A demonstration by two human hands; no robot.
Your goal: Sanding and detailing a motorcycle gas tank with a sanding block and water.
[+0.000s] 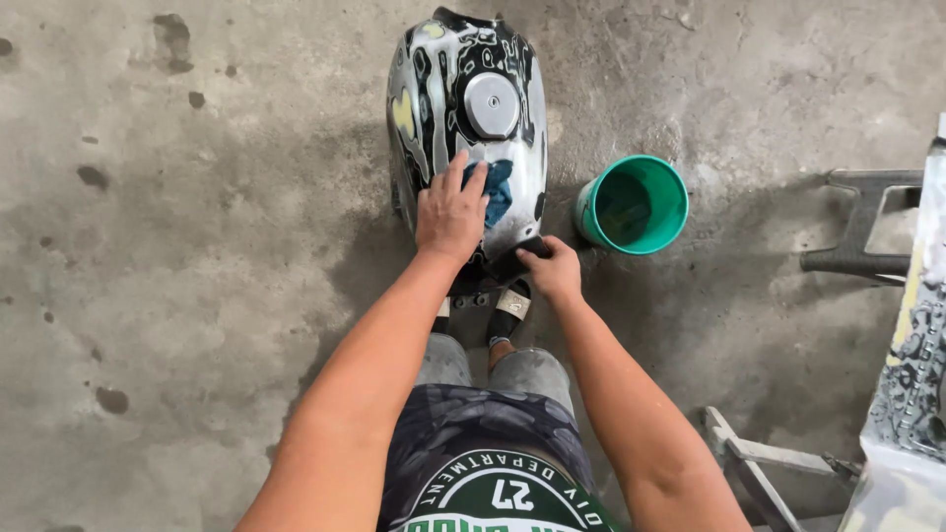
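Observation:
A motorcycle fuel tank (463,108), sanded to grey with black and yellow paint patches and a round grey cap, lies on the concrete floor in front of me. My left hand (450,212) presses flat on a blue pad (498,192) against the tank's near top surface. My right hand (552,268) grips the tank's rear black edge, fingers curled around it. My knees and sandalled feet are just below the tank.
A green plastic bucket (636,204) stands on the floor right of the tank. A dark metal frame part (857,241) lies at the right. A sanded grey-and-yellow panel (912,394) and metal bars (759,463) fill the lower right. The wet stained concrete floor (177,246) spreads left.

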